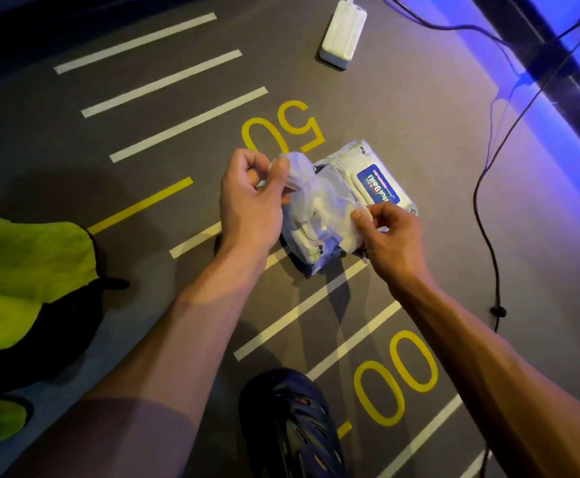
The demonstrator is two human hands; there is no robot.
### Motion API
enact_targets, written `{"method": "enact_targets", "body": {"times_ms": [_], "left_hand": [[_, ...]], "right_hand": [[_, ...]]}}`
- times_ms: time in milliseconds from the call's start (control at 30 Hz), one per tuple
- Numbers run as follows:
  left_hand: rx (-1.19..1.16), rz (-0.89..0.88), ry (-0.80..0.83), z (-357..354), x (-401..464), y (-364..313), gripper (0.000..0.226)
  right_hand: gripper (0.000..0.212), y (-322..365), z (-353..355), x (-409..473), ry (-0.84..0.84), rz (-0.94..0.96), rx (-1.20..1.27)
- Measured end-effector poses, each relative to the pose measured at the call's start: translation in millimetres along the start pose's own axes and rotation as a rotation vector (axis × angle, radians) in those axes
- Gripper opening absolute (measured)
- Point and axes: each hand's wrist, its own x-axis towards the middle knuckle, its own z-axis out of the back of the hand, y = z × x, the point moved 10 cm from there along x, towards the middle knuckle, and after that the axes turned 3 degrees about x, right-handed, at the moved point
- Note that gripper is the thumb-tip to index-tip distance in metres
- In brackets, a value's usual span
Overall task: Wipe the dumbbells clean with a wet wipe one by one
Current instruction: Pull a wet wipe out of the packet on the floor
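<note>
A white wet wipe (319, 205) hangs stretched between both hands above the floor. My left hand (250, 198) pinches its upper left corner between thumb and fingers. Its lower right edge is pinched by my right hand (386, 232). Directly beneath lies a white pack of wet wipes (374, 174) with a blue label on its lid, partly hidden by the wipe and my hands. No dumbbell is in view.
The grey floor (74, 139) carries white and yellow lines and yellow numbers. A white power adapter (343, 32) lies at the top, and black cables (488, 219) run down the right side. A dark shoe (292, 426) is at the bottom, a green-and-black object (23, 277) at left.
</note>
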Motion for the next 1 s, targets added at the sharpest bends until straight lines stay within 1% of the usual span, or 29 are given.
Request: {"method": "enact_targets", "body": {"times_ms": [67, 133, 233, 333, 433, 533, 633, 700, 733, 800, 833, 900, 933, 1000], "left_hand": [[-0.028, -0.039, 0.003, 0.5, 2.1, -14.3, 0.023], [-0.029, -0.057, 0.02, -0.2, 4.1, -23.4, 0.021], [0.032, -0.031, 0.046, -1.3, 4.1, -20.6, 0.023], [0.084, 0.011, 0.069, -2.9, 1.3, -4.2, 0.028], [0.131, 0.058, 0.108, -8.8, -4.3, 11.5, 0.03], [0.188, 0.082, 0.124, -10.0, -9.7, 18.4, 0.026], [0.238, 0.001, 0.088, 3.2, -9.5, 7.9, 0.013], [0.252, -0.039, 0.057, 18.0, -8.4, -0.2, 0.008], [0.255, -0.05, 0.04, 26.4, -7.9, -3.9, 0.008], [0.269, -0.062, 0.004, 43.2, -8.5, -11.7, 0.015], [0.281, -0.065, -0.013, 50.5, -10.5, -16.0, 0.021], [0.301, -0.068, -0.03, 61.8, -15.8, -23.7, 0.029], [0.299, -0.058, -0.035, 66.7, -18.8, -25.2, 0.031], [0.279, -0.034, -0.045, 76.8, -24.3, -26.3, 0.041]], "right_hand": [[0.023, -2.3, 1.1, -2.0, -0.012, -0.008, -0.013], [0.017, 1.0, 5.8, -4.0, -0.059, 0.004, 0.008], [0.013, 18.0, 22.5, -4.9, -0.192, 0.052, 0.067], [0.01, 47.3, 38.7, -8.2, -0.267, 0.145, 0.179], [0.012, 69.8, 46.6, -10.9, -0.273, 0.215, 0.266], [0.011, 82.4, 38.5, -17.0, -0.202, 0.253, 0.252], [0.008, 87.6, 19.1, -25.7, -0.066, 0.315, 0.163], [0.006, 88.8, 6.9, -27.5, -0.008, 0.369, 0.079], [0.008, 91.2, 2.1, -27.1, 0.005, 0.396, 0.049], [0.015, 101.6, -5.2, -25.4, 0.01, 0.489, -0.001], [0.016, 108.5, -10.9, -24.9, 0.02, 0.561, -0.063], [0.018, 115.9, -30.9, -25.1, 0.084, 0.691, -0.27], [0.02, 113.4, -43.3, -23.6, 0.13, 0.726, -0.39], [0.024, 94.8, -67.7, -16.4, 0.238, 0.712, -0.639]]}}
